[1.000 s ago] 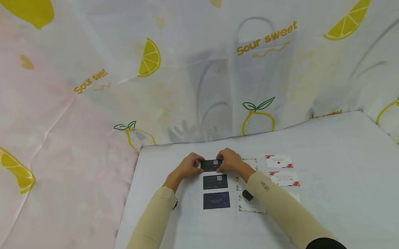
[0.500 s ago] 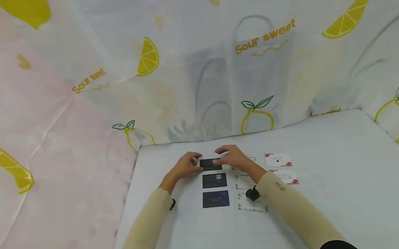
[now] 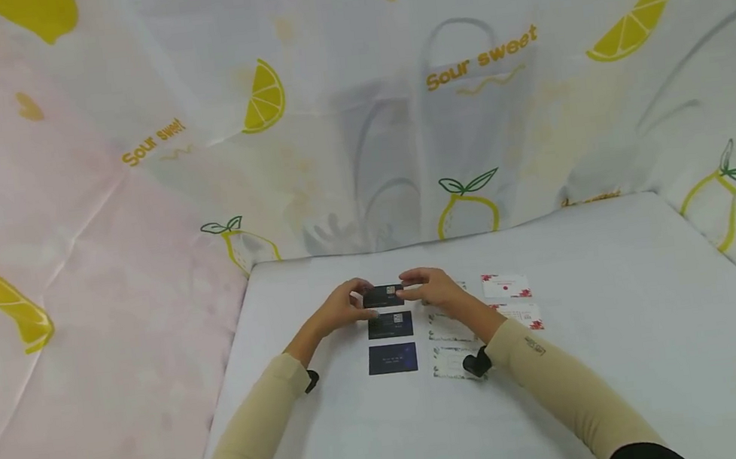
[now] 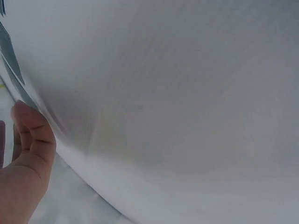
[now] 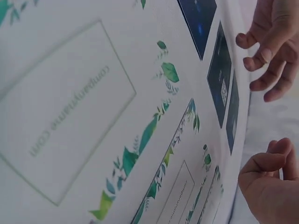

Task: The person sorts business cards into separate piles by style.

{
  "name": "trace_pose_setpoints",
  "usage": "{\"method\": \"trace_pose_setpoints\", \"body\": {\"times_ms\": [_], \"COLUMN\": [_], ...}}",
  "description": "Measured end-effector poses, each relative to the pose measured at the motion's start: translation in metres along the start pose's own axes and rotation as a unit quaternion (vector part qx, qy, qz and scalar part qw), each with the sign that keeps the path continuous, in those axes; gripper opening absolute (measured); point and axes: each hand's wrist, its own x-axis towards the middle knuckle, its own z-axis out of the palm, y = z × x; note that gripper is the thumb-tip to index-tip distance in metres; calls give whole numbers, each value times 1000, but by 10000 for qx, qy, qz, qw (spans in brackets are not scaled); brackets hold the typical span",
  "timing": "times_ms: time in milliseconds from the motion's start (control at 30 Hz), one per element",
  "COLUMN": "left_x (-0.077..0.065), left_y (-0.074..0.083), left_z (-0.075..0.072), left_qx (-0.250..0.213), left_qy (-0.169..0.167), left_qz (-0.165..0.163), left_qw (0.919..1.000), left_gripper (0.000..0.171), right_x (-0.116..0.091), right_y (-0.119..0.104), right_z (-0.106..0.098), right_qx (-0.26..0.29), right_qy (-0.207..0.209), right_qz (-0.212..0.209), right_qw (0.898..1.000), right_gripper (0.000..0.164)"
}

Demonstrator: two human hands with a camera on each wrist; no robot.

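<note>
Three dark business cards lie in a column on the white table: the far card point(image 3: 382, 297), the middle card point(image 3: 389, 326) and the near card point(image 3: 393, 359). My left hand point(image 3: 339, 306) is at the far card's left edge, thumb low by its corner, fingers loosely bent. Across from it, my right hand point(image 3: 434, 288) hovers at that card's right edge, thumb tip overlapping it in the head view. The right wrist view shows the left hand point(image 5: 275, 51) with spread fingers and the right hand point(image 5: 271, 179) loosely curled, nothing between the fingers of either.
Right of the dark column, white cards with green leaf borders point(image 3: 454, 362) form another column, partly under the right forearm. Farther right are white cards with red flowers point(image 3: 507, 285). A lemon-print curtain point(image 3: 344, 141) hangs behind the white table point(image 3: 627, 351).
My right hand has released its pinch on the far card's right edge and drawn slightly right. My left fingers have loosened at the left edge. The cards keep their arrangement; the head view shifted slightly.
</note>
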Motion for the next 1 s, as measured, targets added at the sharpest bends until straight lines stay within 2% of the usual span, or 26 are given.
{"method": "trace_pose_setpoints", "body": {"times_ms": [100, 200, 433, 600, 700, 833, 933, 1000], "left_x": [-3, -6, -10, -10, -9, -8, -8, -8], "left_y": [0, 0, 2, 6, 7, 7, 8, 9], "left_z": [1, 3, 10, 13, 14, 16, 18, 19], "left_qx": [-56, 101, 682, 1080, 1267, 1387, 1384, 1389], "left_qy": [-174, -162, -91, -91, -14, -44, -126, -153], "left_qz": [-38, 24, 126, 318, 607, 766, 753, 727], "left_qw": [9998, 9998, 9975, 9936, 9901, 9874, 9874, 9875], "left_gripper": [67, 67, 64, 65, 64, 65, 66, 65], "right_x": [-5, -9, -12, -9, -9, -10, -11, -11], "right_y": [-3, -1, 10, 13, 13, 16, 18, 18], "right_z": [4, 9, 16, 16, 16, 17, 18, 18], "right_qx": [375, 434, -324, -944, -1673, -2702, -3096, -3221], "right_qy": [-194, -187, 180, 306, 276, 212, 102, 30], "right_qz": [155, 127, -104, -330, -738, -1330, -1391, -1305], "right_qw": [9990, 9988, 9993, 9945, 9827, 9533, 9406, 9377], "right_gripper": [51, 51, 52, 50, 51, 55, 59, 61]}}
